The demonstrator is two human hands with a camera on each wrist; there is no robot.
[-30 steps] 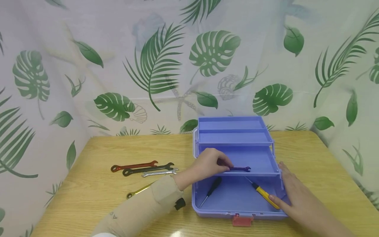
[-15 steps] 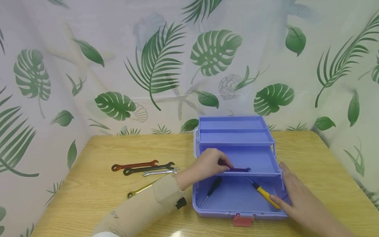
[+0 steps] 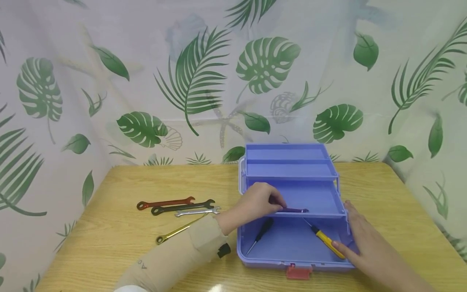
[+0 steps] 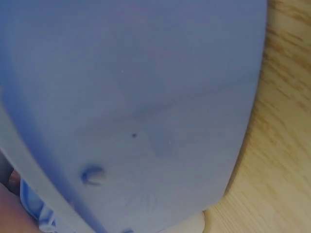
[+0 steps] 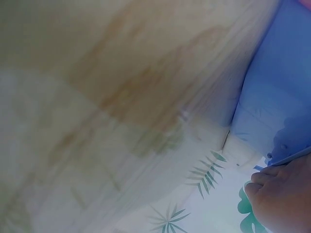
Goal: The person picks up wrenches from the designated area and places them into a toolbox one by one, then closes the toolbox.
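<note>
Fingertips of the left hand [image 3: 260, 198] are pinching a purple wrench [image 3: 294, 210] by its near end, thumb below, its far end pointing right along the front rim of the lower tray [image 3: 321, 196]; whether it is touching the tray floor I cannot tell. By its look the piece is probably metal: fairly light, stiff, hard to break, a little slippery where smooth. The exposed shank would seem the surer place to take hold, since an end grip is likely letting it swivel.

Farther out, the right hand [image 3: 366, 241] is gripping nothing; its fingers are lying extended along the right side of the toolbox [image 3: 260, 263], its thumb reaching over toward the yellow screwdriver [image 3: 324, 239]. Contact there is staying unclear to me.

Counting outward: two screwdrivers are lying apart in the bottom compartment, the yellow one and a black screwdriver [image 3: 264, 230]. Two trays are standing raised, the lower one and a divided upper tray [image 3: 288, 169]. One red latch [image 3: 299, 272] is hanging in front. Four wrenches are lying on the table [image 3: 91, 251] at left: red wrench [image 3: 166, 203], black wrench [image 3: 184, 208], silver wrench [image 3: 197, 212] and partly hidden gold wrench [image 3: 176, 233], making five with the purple one.
</note>
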